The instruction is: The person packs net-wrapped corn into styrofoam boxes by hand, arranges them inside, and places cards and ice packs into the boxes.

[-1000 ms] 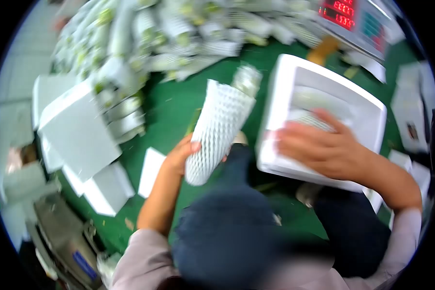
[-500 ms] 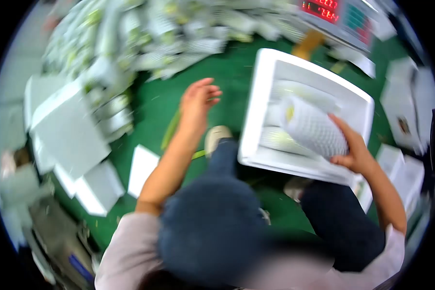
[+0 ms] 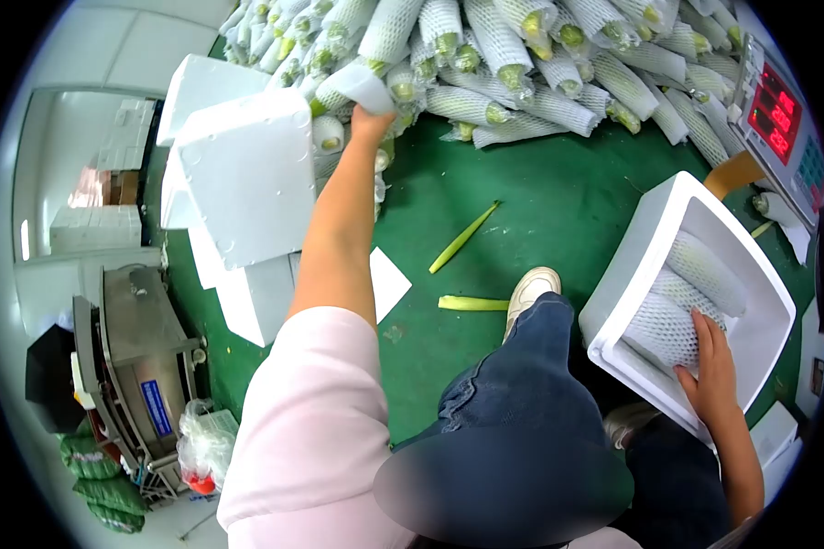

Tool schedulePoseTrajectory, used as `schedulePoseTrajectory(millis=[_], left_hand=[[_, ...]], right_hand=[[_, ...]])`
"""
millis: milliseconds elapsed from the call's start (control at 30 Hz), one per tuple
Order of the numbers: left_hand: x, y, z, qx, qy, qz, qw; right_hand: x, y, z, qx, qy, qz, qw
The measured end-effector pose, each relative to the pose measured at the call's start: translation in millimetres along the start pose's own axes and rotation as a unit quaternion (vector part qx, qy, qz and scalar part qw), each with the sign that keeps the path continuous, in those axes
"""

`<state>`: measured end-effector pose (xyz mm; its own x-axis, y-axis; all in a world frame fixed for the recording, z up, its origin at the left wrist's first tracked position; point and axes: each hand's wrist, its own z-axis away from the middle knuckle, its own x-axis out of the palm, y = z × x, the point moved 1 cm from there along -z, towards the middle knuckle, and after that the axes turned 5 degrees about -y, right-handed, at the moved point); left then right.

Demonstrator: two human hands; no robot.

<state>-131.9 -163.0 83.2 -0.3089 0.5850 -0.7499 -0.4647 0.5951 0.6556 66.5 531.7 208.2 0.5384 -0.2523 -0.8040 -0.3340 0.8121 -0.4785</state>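
Observation:
My left hand (image 3: pixel 373 123) reaches far forward to the edge of a large pile and is closed around a vegetable in a white foam net sleeve (image 3: pixel 362 87); its fingertips are partly hidden. My right hand (image 3: pixel 712 371) is inside a white foam box (image 3: pixel 634 252) on the right. Its fingers lie spread on a net-sleeved vegetable (image 3: pixel 664 325) there, thumb apart. Another sleeved vegetable (image 3: pixel 710 270) lies beside it along the far side of the box. The pile of sleeved vegetables (image 3: pixel 499 46) shows pale green and yellow ends.
White foam boxes (image 3: pixel 247 174) are stacked left of the pile. A scale with red digits (image 3: pixel 778 119) stands behind the box at right. Loose green leaves (image 3: pixel 465 238) lie on the green floor (image 3: pixel 485 169) near my shoe. A metal cart (image 3: pixel 142 339) stands at far left.
My left hand has moved forward to the pile and closed on a sleeved vegetable. The sleeved vegetable under my right hand has gone down into the box. The view has swung left.

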Motion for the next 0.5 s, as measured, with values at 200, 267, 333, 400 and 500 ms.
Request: schedulePoseTrajectory(millis=[200,267,333,400,500], left_hand=[[14.5,-21.1,1.6,0.031,0.074,0.009,0.997],[5.4,-2.2,44.9,0.064,0.071,0.169,0.981],[-10.2,31.0,99.2,0.074,0.069,0.401,0.91],[-24.1,40.0,138.1,-0.026,-0.026,0.572,0.819],[-28.3,89.8,218.5,-0.146,-0.185,0.679,0.695]], right_hand=[[-4.0,-3.6,2.2,0.059,0.022,-0.036,0.997],[-22.7,-5.2,8.0,0.06,0.07,0.008,0.996],[-43.6,-3.1,13.5,0.056,0.121,0.039,0.99],[-50.3,7.4,16.9,0.039,0.171,0.02,0.984],[-53.9,-7.5,14.4,0.057,0.149,-0.073,0.984]])
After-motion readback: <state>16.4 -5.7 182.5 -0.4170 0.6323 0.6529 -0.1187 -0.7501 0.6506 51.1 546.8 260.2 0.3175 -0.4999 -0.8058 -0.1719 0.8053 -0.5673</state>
